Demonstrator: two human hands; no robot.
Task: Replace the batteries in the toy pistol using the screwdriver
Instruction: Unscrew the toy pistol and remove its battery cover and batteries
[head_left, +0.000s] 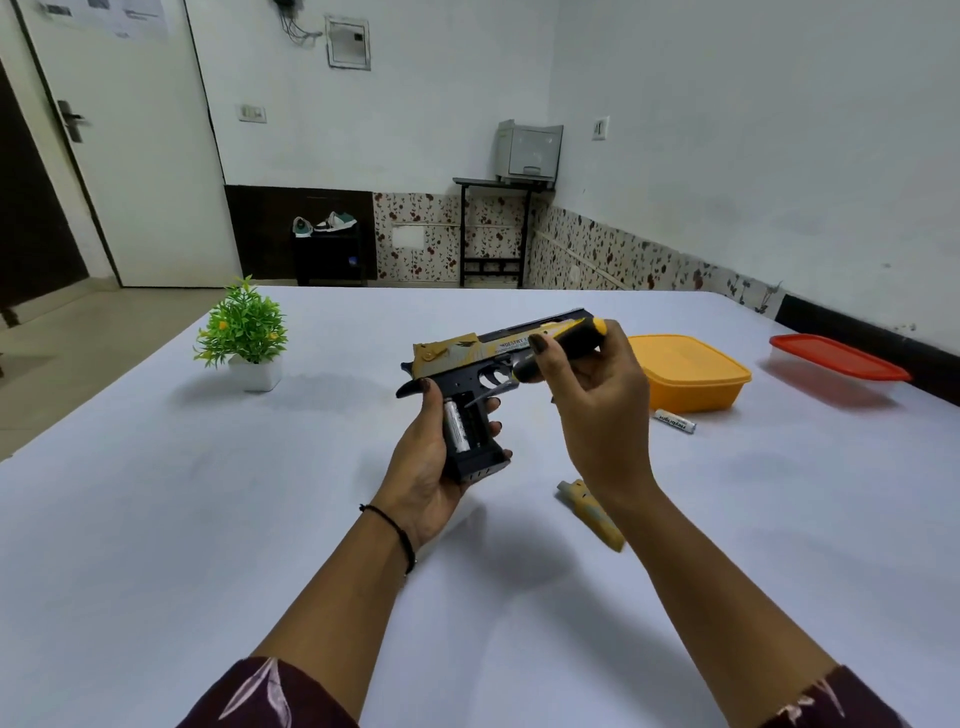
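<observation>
My left hand (426, 467) grips the black and yellow toy pistol (467, 358) by its handle, above the table. The handle's side is uncovered and one silver battery (455, 427) shows inside it. My right hand (592, 395) holds the screwdriver (561, 347) by its black and yellow handle, with the metal tip pointing down-left at the pistol's grip near the trigger. A loose silver battery (674, 420) lies on the table to the right. The yellow grip cover (592, 513) lies on the table below my right wrist.
A yellow lidded box (691, 371) and a red-lidded clear box (836, 364) stand at the right of the white table (208, 519). A small potted plant (244, 332) stands at the far left. A door, a shoe rack and a printer stand behind.
</observation>
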